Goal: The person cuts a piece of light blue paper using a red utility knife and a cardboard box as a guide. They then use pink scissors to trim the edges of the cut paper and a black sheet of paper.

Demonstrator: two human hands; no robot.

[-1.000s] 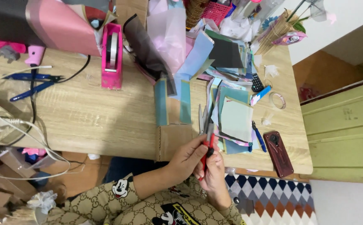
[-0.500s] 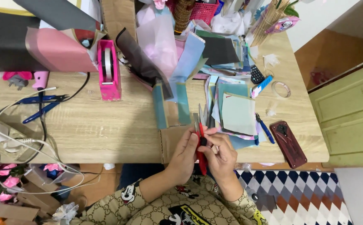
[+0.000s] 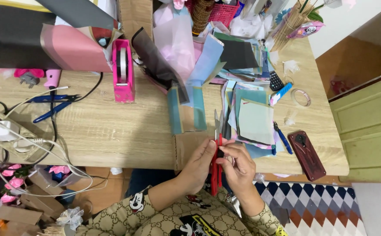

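Red-handled scissors stand upright at the table's near edge, blades pointing away from me. My left hand grips them from the left and my right hand closes on them from the right. Just beyond the blades lies a pile of coloured paper sheets, pale green on top. A strip of teal paper on brown card lies left of the blades.
A pink tape dispenser, blue pliers and a white plug with cables lie on the left of the wooden table. A dark red phone, a blue pen and a tape ring sit right.
Both hands stay on the scissors and have shifted slightly; the camera view has moved so the table sits lower and more centred.
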